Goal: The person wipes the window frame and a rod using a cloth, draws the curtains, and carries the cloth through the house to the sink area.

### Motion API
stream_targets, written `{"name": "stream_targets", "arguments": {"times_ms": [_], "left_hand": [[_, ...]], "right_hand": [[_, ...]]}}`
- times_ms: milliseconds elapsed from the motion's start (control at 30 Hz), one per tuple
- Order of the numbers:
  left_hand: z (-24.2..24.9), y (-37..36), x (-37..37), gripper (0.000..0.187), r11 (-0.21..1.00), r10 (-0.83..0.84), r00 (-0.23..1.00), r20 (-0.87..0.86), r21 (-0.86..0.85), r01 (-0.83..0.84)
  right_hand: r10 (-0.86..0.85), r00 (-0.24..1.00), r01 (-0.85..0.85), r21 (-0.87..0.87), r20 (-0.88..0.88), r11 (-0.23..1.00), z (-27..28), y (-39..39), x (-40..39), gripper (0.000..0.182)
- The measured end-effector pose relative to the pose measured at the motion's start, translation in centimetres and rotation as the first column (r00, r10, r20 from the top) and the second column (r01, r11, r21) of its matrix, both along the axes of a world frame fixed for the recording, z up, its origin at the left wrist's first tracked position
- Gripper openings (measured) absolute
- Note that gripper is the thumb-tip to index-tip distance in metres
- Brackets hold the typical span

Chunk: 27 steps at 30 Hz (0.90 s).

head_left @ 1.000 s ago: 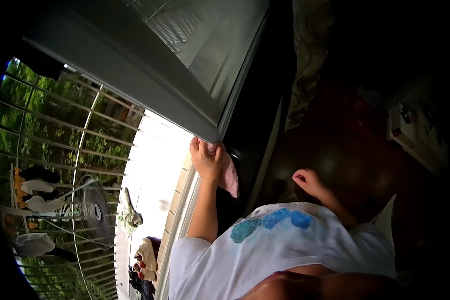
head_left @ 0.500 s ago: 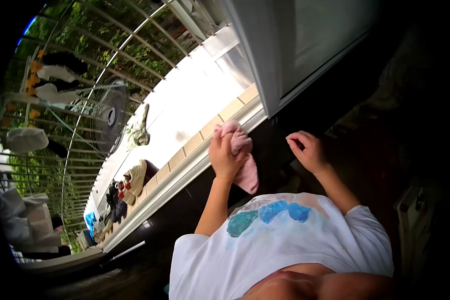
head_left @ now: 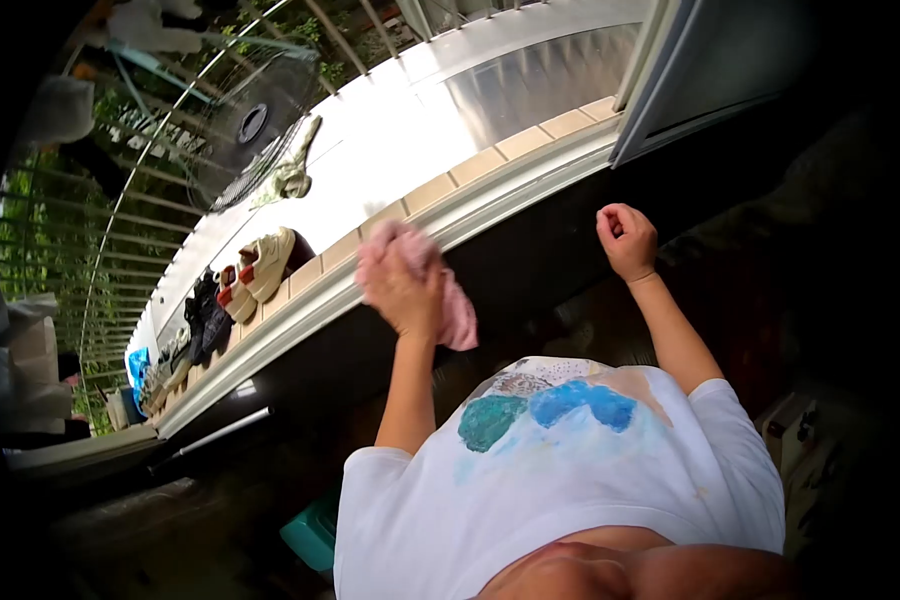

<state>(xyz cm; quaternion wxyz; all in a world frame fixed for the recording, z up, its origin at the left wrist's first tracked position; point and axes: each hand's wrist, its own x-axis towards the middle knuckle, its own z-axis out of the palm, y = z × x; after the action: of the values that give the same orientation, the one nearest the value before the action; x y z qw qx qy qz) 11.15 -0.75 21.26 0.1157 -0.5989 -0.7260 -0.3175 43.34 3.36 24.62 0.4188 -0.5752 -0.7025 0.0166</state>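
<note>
Holding pink cloth near sill edge; hands apart.

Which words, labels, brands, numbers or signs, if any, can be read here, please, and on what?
None can be read.
Any marks on the cream shoes or the fan are too small or blurred.
The pink cloth and white shirt show no legible text.

Home: shoes, fan, laundry by metal bars
</note>
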Motion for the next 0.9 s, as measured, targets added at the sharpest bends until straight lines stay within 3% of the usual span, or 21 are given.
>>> {"name": "stream_targets", "arguments": {"times_ms": [67, 100, 167, 267, 367, 433, 600, 667, 733, 900], "left_hand": [[2.4, -1.0, 3.2, 0.060, 0.961, -0.235, 0.956, 0.175, -0.105, 0.256], [2.9, -1.8, 4.8, 0.060, 0.929, -0.314, 0.937, 0.155, -0.155, 0.337], [3.1, -2.6, 6.6, 0.058, 0.769, -0.612, 0.760, 0.218, -0.056, 0.636], [2.9, -4.3, 5.1, 0.053, 0.682, -0.716, 0.660, 0.230, 0.027, 0.731], [2.5, -5.5, -1.2, 0.050, 0.802, -0.580, 0.763, 0.286, 0.038, 0.596], [1.4, -7.3, -6.7, 0.048, 0.937, -0.337, 0.907, 0.252, -0.008, 0.350], [-1.9, -11.8, -17.7, 0.046, 0.991, 0.048, 0.979, 0.196, 0.112, -0.071], [-2.3, -12.7, -16.6, 0.047, 0.972, 0.231, 0.953, 0.195, -0.001, -0.235], [-1.2, -12.2, -13.9, 0.046, 0.980, 0.197, 0.968, 0.157, -0.003, -0.199], [1.3, -9.3, -4.6, 0.050, 0.969, -0.242, 0.954, 0.175, -0.007, 0.247]], "right_hand": [[-0.027, 1.000, 0.027, -0.017, -0.001, 1.000, -0.3, 0.0, 0.0, 0.008], [-0.032, 1.000, 0.032, -0.019, 0.001, 0.999, -0.5, 0.1, 0.0, 0.008], [-0.043, 0.999, 0.042, -0.015, -0.010, 0.999, -0.8, 0.1, 0.1, 0.008], [-0.066, 0.998, 0.066, -0.007, -0.015, 0.998, -1.5, 0.4, 0.4, 0.008], [-0.087, 0.996, 0.087, 0.019, -0.001, 0.996, -1.9, 0.6, 0.5, 0.008], [-0.102, 0.995, 0.102, 0.019, 0.005, 0.995, -1.8, 0.5, 0.5, 0.009], [-0.162, 0.986, 0.163, -0.020, 0.043, 0.986, -1.4, 0.5, 0.1, 0.010], [-0.173, 0.983, 0.175, -0.031, 0.055, 0.984, -1.1, 0.4, -0.1, 0.010], [-0.174, 0.984, 0.175, -0.028, 0.045, 0.984, -1.1, 0.4, -0.1, 0.014], [-0.170, 0.985, 0.170, 0.004, 0.013, 0.985, -0.6, 0.0, -0.2, 0.020]]}}
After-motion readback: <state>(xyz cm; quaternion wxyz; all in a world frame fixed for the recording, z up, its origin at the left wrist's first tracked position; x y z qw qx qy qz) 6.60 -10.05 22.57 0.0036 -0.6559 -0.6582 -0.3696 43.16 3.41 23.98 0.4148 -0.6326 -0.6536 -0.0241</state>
